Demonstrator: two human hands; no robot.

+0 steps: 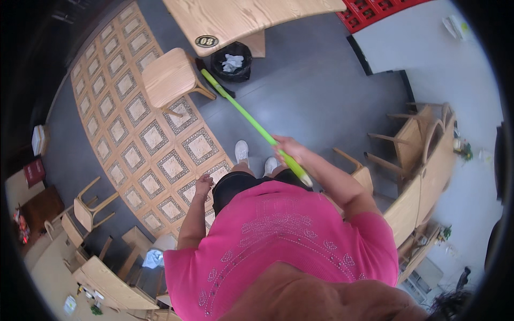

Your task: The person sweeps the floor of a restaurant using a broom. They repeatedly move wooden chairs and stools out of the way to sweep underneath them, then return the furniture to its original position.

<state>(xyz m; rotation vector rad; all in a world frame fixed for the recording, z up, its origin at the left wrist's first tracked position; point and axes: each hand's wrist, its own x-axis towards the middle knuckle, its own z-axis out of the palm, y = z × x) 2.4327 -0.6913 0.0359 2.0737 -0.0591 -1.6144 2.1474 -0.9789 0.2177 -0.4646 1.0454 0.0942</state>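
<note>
My right hand point(290, 148) is wrapped around the bright green handle of a broom point(253, 120), close to its pale upper end. The handle slopes away to a dark bristled broom head point(228, 93) on the grey floor. That head lies between a wooden chair point(170, 78) and a waste bin lined with a black bag point(245, 74). Crumpled white paper point(233, 63) fills part of the bin. At my left side hangs my left hand point(204, 184), its fingers loosely bent and nothing visible in it, above the tile-patterned floor strip.
A wooden table point(257, 20) bearing a number disc stands ahead over the bin. Red crates point(371, 12) sit at the far right. Upturned chairs point(413, 136) rest on a table point(405, 212) to the right. More chairs point(86, 210) and tables point(114, 283) stand behind left.
</note>
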